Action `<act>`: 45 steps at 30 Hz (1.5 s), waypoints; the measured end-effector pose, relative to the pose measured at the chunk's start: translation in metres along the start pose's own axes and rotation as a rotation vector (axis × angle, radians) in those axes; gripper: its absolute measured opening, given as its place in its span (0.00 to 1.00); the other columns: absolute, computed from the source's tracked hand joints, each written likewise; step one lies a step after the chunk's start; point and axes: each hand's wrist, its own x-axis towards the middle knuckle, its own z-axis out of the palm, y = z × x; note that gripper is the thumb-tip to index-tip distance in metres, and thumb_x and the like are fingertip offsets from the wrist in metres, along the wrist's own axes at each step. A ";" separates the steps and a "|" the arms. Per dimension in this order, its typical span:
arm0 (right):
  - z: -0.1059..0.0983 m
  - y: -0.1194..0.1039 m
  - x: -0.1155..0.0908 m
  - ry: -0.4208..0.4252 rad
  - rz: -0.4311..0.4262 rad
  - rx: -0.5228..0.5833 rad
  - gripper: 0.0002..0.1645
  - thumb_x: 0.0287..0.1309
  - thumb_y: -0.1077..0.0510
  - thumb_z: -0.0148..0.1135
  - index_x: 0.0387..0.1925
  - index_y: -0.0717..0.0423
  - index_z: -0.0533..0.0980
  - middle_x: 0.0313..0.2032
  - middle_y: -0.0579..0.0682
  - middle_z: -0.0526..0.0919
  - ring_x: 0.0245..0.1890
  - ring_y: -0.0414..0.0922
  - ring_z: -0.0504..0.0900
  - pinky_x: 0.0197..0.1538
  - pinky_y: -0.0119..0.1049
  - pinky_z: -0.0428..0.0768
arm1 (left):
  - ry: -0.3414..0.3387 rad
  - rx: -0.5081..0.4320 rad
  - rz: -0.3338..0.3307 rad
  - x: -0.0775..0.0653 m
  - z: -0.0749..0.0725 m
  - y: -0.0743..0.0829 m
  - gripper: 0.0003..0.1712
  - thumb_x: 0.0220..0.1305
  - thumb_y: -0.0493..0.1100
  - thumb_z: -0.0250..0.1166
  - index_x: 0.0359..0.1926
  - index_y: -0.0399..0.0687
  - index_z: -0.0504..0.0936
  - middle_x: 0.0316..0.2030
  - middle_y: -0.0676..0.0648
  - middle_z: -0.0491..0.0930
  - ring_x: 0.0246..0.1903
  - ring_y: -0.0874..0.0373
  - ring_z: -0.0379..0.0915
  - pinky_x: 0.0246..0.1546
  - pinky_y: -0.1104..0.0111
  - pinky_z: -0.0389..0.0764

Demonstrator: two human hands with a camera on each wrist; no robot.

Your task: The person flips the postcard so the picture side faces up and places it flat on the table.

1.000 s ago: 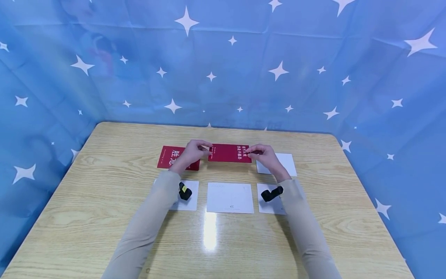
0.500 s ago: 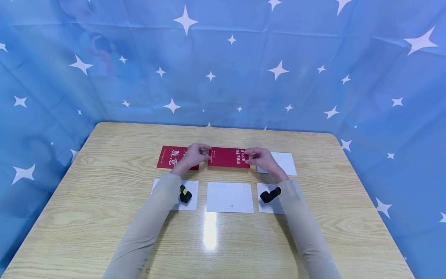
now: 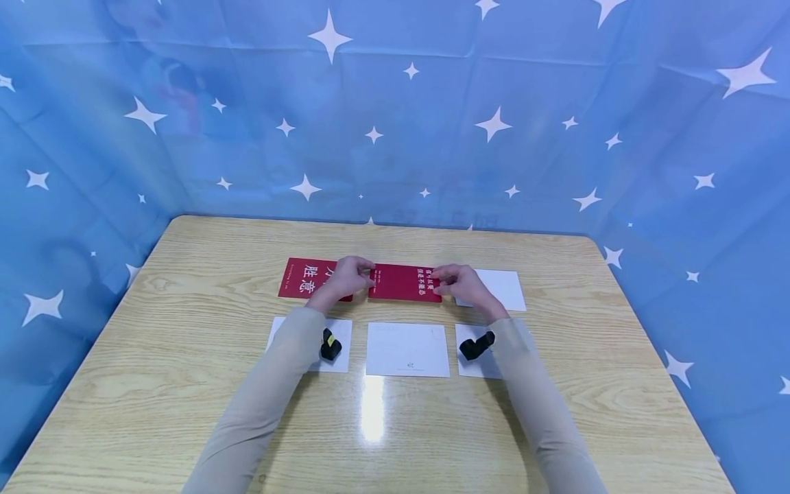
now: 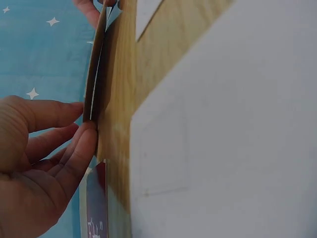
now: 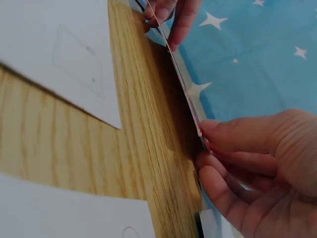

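A red postcard (image 3: 398, 283) with white lettering is held by its two short ends, in the middle of the back row in the head view. My left hand (image 3: 349, 276) pinches its left end between thumb and fingers. At the right end, my right hand (image 3: 461, 283) pinches it in the same way. Both wrist views show the postcard (image 4: 93, 69) nearly edge-on, close over the wood with a dark shadow beside it. Under my left wrist lies another red postcard (image 3: 296, 278), partly covered by the hand. A white card (image 3: 507, 289) lies beyond my right hand.
In the front row of the wooden table (image 3: 154, 384) lie a white card (image 3: 407, 350) in the middle, a left white card (image 3: 341, 346) and a right white card (image 3: 484, 367), the outer two partly hidden by my forearms. A blue star-patterned curtain (image 3: 395, 158) borders the table's back.
Both hands have brought the red postcard slightly down and toward me in the head view, mostly in the first half second. The other cards have stayed in place.
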 end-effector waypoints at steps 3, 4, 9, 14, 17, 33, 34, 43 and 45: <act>0.000 -0.004 -0.001 -0.010 -0.013 -0.034 0.21 0.56 0.65 0.63 0.53 0.63 0.76 0.58 0.58 0.72 0.43 0.51 0.74 0.39 0.35 0.75 | -0.001 0.063 0.031 -0.001 0.001 0.005 0.21 0.57 0.32 0.65 0.53 0.33 0.78 0.53 0.37 0.75 0.50 0.48 0.71 0.49 0.61 0.75; 0.000 -0.006 -0.001 -0.009 -0.007 -0.038 0.21 0.56 0.65 0.63 0.53 0.63 0.76 0.59 0.58 0.72 0.44 0.51 0.75 0.39 0.35 0.75 | -0.001 0.081 0.032 -0.002 0.001 0.006 0.21 0.57 0.32 0.65 0.52 0.32 0.78 0.54 0.37 0.75 0.52 0.47 0.69 0.51 0.59 0.75; 0.003 -0.012 0.000 -0.003 -0.001 -0.089 0.20 0.54 0.66 0.64 0.50 0.66 0.77 0.58 0.60 0.72 0.47 0.53 0.74 0.43 0.39 0.75 | 0.001 0.158 0.017 -0.003 0.004 0.011 0.19 0.57 0.34 0.66 0.50 0.33 0.79 0.53 0.38 0.74 0.52 0.48 0.67 0.49 0.60 0.76; 0.007 -0.015 0.001 -0.003 0.012 -0.138 0.19 0.52 0.67 0.65 0.48 0.67 0.78 0.58 0.60 0.72 0.49 0.54 0.74 0.46 0.42 0.76 | 0.011 0.234 0.033 -0.004 0.007 0.016 0.18 0.55 0.34 0.67 0.48 0.33 0.81 0.50 0.38 0.76 0.49 0.48 0.70 0.44 0.62 0.78; 0.008 -0.014 0.001 0.004 0.017 -0.147 0.19 0.52 0.67 0.65 0.48 0.67 0.78 0.57 0.59 0.72 0.50 0.54 0.73 0.46 0.42 0.76 | 0.006 0.273 0.031 -0.005 0.009 0.019 0.18 0.55 0.33 0.66 0.48 0.33 0.81 0.50 0.38 0.76 0.50 0.48 0.70 0.46 0.61 0.78; -0.024 0.006 -0.013 0.160 0.073 0.056 0.24 0.58 0.60 0.62 0.57 0.60 0.73 0.50 0.59 0.75 0.47 0.52 0.74 0.44 0.40 0.76 | 0.067 0.104 0.029 0.010 0.027 0.034 0.20 0.58 0.36 0.65 0.53 0.36 0.78 0.48 0.41 0.79 0.49 0.50 0.73 0.50 0.62 0.75; -0.028 0.008 -0.015 0.172 0.086 0.054 0.25 0.58 0.60 0.62 0.57 0.60 0.72 0.51 0.59 0.75 0.47 0.52 0.73 0.44 0.39 0.75 | 0.063 0.088 0.033 0.012 0.031 0.037 0.20 0.58 0.35 0.65 0.52 0.36 0.78 0.47 0.41 0.79 0.48 0.50 0.74 0.50 0.62 0.75; -0.059 0.030 -0.032 0.261 0.129 0.066 0.28 0.58 0.61 0.62 0.59 0.65 0.69 0.55 0.63 0.72 0.48 0.54 0.72 0.41 0.36 0.74 | -0.029 -0.068 0.031 0.027 0.072 0.064 0.17 0.57 0.35 0.66 0.49 0.35 0.79 0.40 0.43 0.80 0.42 0.53 0.76 0.44 0.67 0.77; -0.064 0.035 -0.036 0.274 0.143 0.057 0.29 0.57 0.62 0.62 0.59 0.66 0.68 0.55 0.63 0.72 0.50 0.55 0.71 0.42 0.37 0.73 | -0.045 -0.099 0.031 0.030 0.081 0.070 0.17 0.57 0.34 0.66 0.49 0.34 0.79 0.40 0.42 0.80 0.41 0.52 0.76 0.43 0.67 0.77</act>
